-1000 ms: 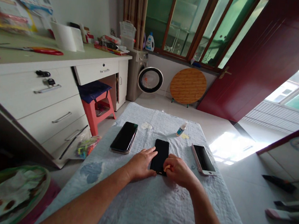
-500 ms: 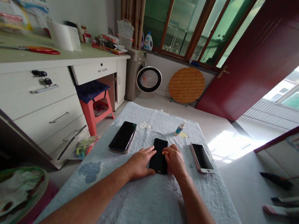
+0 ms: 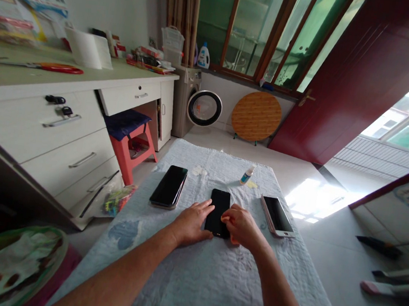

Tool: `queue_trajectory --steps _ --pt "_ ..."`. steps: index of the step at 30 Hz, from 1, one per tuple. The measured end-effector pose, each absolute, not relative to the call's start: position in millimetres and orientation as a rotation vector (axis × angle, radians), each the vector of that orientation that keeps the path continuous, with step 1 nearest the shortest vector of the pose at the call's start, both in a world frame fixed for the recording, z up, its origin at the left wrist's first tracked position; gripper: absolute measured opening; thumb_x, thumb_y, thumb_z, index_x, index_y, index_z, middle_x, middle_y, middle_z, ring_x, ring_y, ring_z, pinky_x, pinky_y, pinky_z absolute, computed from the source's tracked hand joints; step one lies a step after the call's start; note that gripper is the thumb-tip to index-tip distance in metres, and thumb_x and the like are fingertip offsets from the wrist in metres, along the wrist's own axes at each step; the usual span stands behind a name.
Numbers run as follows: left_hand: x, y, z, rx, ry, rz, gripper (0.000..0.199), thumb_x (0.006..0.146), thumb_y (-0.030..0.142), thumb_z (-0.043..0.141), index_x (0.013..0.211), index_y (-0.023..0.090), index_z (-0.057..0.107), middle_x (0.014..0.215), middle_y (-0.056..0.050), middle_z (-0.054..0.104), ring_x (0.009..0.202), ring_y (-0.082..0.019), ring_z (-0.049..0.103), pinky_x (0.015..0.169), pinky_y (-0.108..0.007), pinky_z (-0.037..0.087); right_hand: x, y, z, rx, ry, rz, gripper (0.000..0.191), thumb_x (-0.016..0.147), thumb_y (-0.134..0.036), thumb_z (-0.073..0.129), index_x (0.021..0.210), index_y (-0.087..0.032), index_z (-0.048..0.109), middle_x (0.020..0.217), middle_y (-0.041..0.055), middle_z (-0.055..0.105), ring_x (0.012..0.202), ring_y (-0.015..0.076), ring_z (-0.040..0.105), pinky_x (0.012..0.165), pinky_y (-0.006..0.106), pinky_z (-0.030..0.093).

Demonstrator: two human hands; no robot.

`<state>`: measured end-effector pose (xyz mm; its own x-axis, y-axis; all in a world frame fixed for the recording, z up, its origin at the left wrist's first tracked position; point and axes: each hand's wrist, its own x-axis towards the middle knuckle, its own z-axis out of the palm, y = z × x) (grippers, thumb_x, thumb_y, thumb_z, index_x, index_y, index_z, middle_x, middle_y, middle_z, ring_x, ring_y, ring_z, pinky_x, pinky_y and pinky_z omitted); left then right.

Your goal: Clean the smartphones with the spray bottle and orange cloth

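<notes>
A black smartphone lies flat, screen up, on the cloth-covered table. My left hand holds it steady at its left side, fingertips on the left edge and thumb by the lower corner. Pinched in my right hand is a small orange cloth, pressed to the lower right of the screen; most of it is hidden under the fingers. To the left rests a stack of dark phones. On the right, a white phone sits on another one. A small spray bottle stands behind.
A bluish quilted cover drapes the table. At left are a white desk, a red stool and a waste bin. Beyond stand a washing machine with its door open and a round wooden tabletop.
My right hand has slid down along the phone toward its lower edge, and more of the orange cloth shows. The left hand and the phone have stayed in place.
</notes>
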<state>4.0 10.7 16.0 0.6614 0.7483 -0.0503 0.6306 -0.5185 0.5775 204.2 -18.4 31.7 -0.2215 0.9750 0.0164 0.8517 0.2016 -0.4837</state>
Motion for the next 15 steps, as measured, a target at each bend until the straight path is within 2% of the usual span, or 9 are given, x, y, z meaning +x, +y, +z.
queue_trajectory --steps 5,11,15 --pt "4.6 11.2 12.7 2.311 1.073 0.281 0.080 0.068 0.040 0.073 0.138 0.017 0.044 0.151 -0.014 0.033 0.137 -0.030 0.033 0.112 -0.042 0.029 205.9 -25.2 38.9 -1.661 -2.231 0.660 0.020 0.073 -0.006 0.053 0.080 -0.018 0.067 0.082 0.0016 0.059 0.074 0.0112 0.054 0.067 0.021 0.036" --pt "4.5 11.2 12.6 2.313 1.055 0.287 0.082 0.068 0.041 0.073 0.138 0.011 0.044 0.150 -0.017 0.033 0.138 -0.031 0.033 0.113 -0.040 0.028 209.2 -27.2 40.8 -1.576 -2.274 0.828 0.016 0.072 -0.007 0.055 0.078 -0.018 0.065 0.082 0.0010 0.061 0.074 0.0111 0.054 0.067 0.021 0.037" --pt "4.3 11.2 14.6 2.311 1.048 0.283 0.079 0.070 0.042 0.072 0.138 0.014 0.044 0.150 -0.016 0.033 0.138 -0.031 0.033 0.113 -0.042 0.028 208.1 -26.4 39.6 -1.584 -2.243 0.816 0.015 0.071 -0.007 0.054 0.076 -0.017 0.064 0.081 0.0009 0.060 0.074 0.0114 0.054 0.067 0.021 0.036"
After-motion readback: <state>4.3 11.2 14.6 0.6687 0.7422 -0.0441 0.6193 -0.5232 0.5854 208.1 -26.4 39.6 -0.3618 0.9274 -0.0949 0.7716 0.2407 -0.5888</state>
